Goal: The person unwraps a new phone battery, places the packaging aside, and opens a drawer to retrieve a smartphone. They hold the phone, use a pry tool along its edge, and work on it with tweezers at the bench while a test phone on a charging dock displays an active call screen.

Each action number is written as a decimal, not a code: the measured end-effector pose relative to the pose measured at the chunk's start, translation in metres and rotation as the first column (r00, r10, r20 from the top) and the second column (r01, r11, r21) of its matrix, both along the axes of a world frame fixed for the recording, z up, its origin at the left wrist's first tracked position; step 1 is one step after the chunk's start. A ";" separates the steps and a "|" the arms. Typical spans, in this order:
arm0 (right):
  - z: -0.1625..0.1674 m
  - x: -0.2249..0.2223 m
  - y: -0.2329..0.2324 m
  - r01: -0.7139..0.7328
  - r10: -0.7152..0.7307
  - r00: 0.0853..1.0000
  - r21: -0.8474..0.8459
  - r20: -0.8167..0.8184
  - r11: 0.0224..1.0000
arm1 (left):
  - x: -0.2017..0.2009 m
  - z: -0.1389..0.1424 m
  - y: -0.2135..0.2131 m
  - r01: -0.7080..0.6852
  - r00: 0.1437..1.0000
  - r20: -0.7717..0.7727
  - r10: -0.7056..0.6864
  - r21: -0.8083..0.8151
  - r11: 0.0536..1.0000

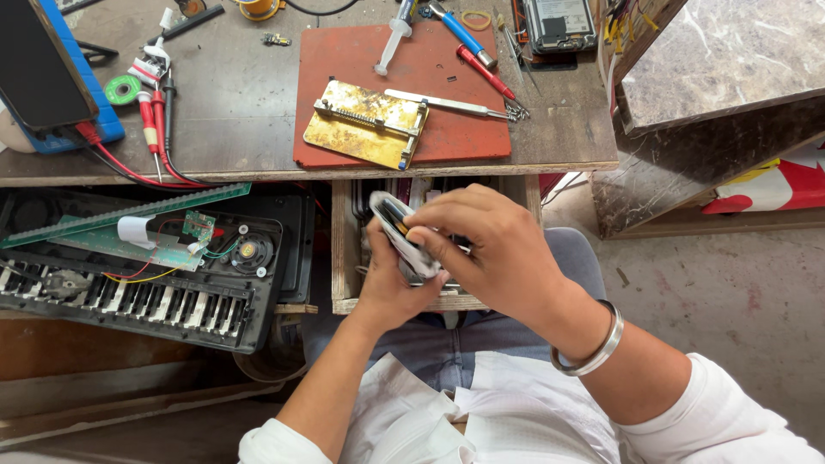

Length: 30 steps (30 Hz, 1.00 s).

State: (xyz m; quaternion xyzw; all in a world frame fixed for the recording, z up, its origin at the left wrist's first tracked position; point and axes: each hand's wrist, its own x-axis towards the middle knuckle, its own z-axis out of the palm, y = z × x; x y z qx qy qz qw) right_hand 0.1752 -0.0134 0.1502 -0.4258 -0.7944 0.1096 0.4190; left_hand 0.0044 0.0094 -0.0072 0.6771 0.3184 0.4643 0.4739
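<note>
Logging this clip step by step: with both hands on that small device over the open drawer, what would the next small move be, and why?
Probably lift the small device onto the red mat. Both the left hand and right hand grip it over the open drawer, while the metal holder and tweezers lie there.

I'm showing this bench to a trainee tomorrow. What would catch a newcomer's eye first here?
First, the two hands at centre: the left hand and right hand together grip a small phone-like device over an open wooden drawer. Above them on the workbench lies a red mat bearing a gold-coloured clamp jig. At lower left sits an opened electronic keyboard, its circuit board and wires exposed.
</note>
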 end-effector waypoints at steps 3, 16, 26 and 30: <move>-0.001 0.005 -0.001 -0.042 0.035 0.983 -0.035 -0.178 0.998 | -0.004 0.000 0.004 0.062 0.958 0.283 -0.034 -0.092 0.994; -0.059 0.057 -0.010 0.205 -0.285 0.956 -0.523 -0.075 0.827 | -0.016 -0.011 0.010 0.002 0.761 0.617 0.201 -0.312 0.950; -0.101 0.045 -0.009 0.088 0.019 0.979 -0.506 0.202 0.858 | -0.065 -0.008 0.007 -0.137 0.969 0.196 0.149 -0.069 0.988; -0.109 0.032 -0.002 0.277 -0.110 0.925 -0.450 0.363 0.849 | -0.067 0.013 0.008 -0.094 0.974 0.201 0.101 -0.046 0.995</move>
